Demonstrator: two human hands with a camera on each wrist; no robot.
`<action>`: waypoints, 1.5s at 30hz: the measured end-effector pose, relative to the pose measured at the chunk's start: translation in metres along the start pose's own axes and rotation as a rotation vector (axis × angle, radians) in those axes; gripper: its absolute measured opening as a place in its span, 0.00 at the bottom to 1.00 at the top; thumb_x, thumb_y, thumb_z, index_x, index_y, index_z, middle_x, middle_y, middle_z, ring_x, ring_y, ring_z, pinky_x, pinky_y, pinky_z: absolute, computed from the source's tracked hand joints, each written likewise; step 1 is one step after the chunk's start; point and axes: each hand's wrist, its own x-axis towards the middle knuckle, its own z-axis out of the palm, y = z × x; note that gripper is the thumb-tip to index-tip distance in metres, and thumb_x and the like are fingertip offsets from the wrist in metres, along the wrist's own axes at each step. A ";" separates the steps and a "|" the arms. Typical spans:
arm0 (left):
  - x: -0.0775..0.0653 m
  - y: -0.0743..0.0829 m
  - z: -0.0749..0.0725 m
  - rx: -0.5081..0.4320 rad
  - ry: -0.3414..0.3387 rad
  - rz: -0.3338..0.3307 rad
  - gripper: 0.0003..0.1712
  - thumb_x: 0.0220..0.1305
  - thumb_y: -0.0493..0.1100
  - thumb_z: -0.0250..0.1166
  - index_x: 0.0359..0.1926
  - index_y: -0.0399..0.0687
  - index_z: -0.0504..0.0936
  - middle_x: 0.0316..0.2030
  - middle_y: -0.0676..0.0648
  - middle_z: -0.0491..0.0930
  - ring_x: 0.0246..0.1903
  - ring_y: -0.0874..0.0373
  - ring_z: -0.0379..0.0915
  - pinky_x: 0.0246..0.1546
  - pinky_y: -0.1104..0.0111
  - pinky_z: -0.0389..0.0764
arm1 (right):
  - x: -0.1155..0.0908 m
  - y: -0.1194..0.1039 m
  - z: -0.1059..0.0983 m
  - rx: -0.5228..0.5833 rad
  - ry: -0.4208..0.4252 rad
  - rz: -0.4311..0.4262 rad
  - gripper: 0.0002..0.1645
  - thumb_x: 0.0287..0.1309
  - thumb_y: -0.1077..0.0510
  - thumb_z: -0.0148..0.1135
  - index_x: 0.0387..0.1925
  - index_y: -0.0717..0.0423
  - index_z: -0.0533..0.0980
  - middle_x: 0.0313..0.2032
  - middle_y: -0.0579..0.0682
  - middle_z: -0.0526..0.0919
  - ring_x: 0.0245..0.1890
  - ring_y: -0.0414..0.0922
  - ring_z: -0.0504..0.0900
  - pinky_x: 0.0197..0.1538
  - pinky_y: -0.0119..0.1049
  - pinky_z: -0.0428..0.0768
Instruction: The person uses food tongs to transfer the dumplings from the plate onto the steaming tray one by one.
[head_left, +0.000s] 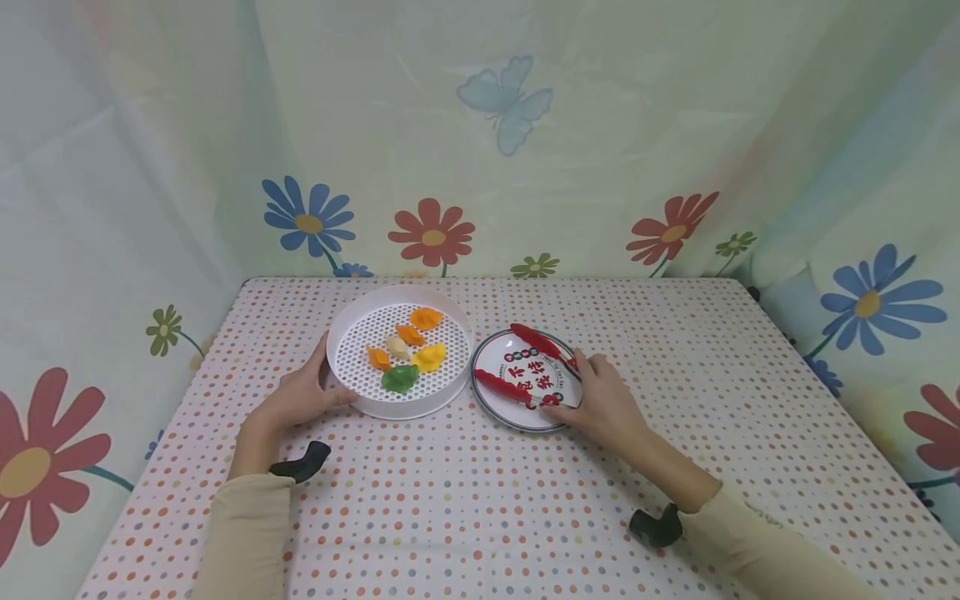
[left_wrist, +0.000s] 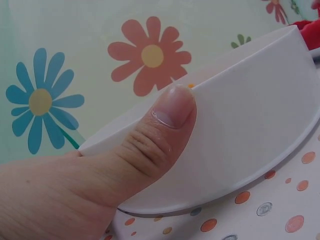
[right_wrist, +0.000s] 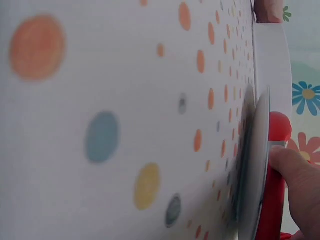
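A round white steamer basket [head_left: 400, 410] with a perforated floor stands on the table, holding several small dumpling-shaped pieces, among them a green one [head_left: 401, 378] and a yellow one [head_left: 429, 357]. My left hand [head_left: 303, 392] grips its left side; in the left wrist view the thumb [left_wrist: 172, 110] lies on the outer wall, and the other fingers are mostly hidden. To the right is a white plate [head_left: 517, 421] with a dark rim and red lettering. Red-tipped tongs [head_left: 501, 386] lie over it, arms spread, their tips pointing left. My right hand [head_left: 609, 408] holds the tongs near the plate's right edge.
A dotted cloth [head_left: 450, 517] covers the table. Behind it and at both sides hangs a flowered curtain [head_left: 570, 142]. Dark curved pieces [head_left: 302, 463] sit at both wrists. The basket and plate stand almost side by side.
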 end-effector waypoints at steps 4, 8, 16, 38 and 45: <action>-0.004 0.002 0.000 0.008 -0.008 -0.012 0.74 0.42 0.74 0.67 0.73 0.66 0.22 0.75 0.41 0.34 0.70 0.28 0.35 0.63 0.32 0.45 | -0.002 -0.002 -0.001 -0.039 -0.020 -0.012 0.67 0.39 0.33 0.72 0.70 0.67 0.53 0.56 0.66 0.69 0.50 0.55 0.71 0.49 0.48 0.80; -0.005 0.005 -0.003 0.009 -0.034 -0.009 0.75 0.43 0.74 0.67 0.72 0.63 0.20 0.75 0.42 0.33 0.71 0.30 0.35 0.64 0.33 0.45 | -0.003 -0.007 -0.001 -0.072 -0.053 -0.003 0.67 0.42 0.33 0.70 0.71 0.68 0.51 0.59 0.67 0.67 0.54 0.58 0.71 0.51 0.51 0.79; -0.005 0.006 -0.019 -0.089 -0.133 0.093 0.73 0.52 0.63 0.68 0.71 0.50 0.17 0.74 0.42 0.24 0.74 0.42 0.26 0.70 0.43 0.43 | 0.001 -0.020 -0.005 -0.170 -0.115 -0.015 0.65 0.47 0.32 0.66 0.72 0.66 0.48 0.61 0.68 0.66 0.57 0.61 0.71 0.50 0.55 0.80; 0.004 0.010 0.007 0.117 0.643 -0.048 0.34 0.74 0.50 0.36 0.74 0.40 0.44 0.74 0.37 0.42 0.74 0.40 0.36 0.71 0.43 0.43 | 0.018 -0.020 -0.025 -0.185 0.060 -0.139 0.50 0.60 0.34 0.53 0.74 0.50 0.46 0.70 0.62 0.56 0.68 0.61 0.61 0.62 0.60 0.68; 0.007 0.016 0.010 0.329 0.723 -0.026 0.36 0.73 0.53 0.37 0.75 0.49 0.39 0.76 0.46 0.29 0.74 0.46 0.19 0.70 0.40 0.35 | 0.024 -0.003 -0.023 -0.276 0.131 -0.185 0.51 0.62 0.35 0.51 0.75 0.47 0.39 0.75 0.56 0.39 0.74 0.57 0.42 0.72 0.57 0.53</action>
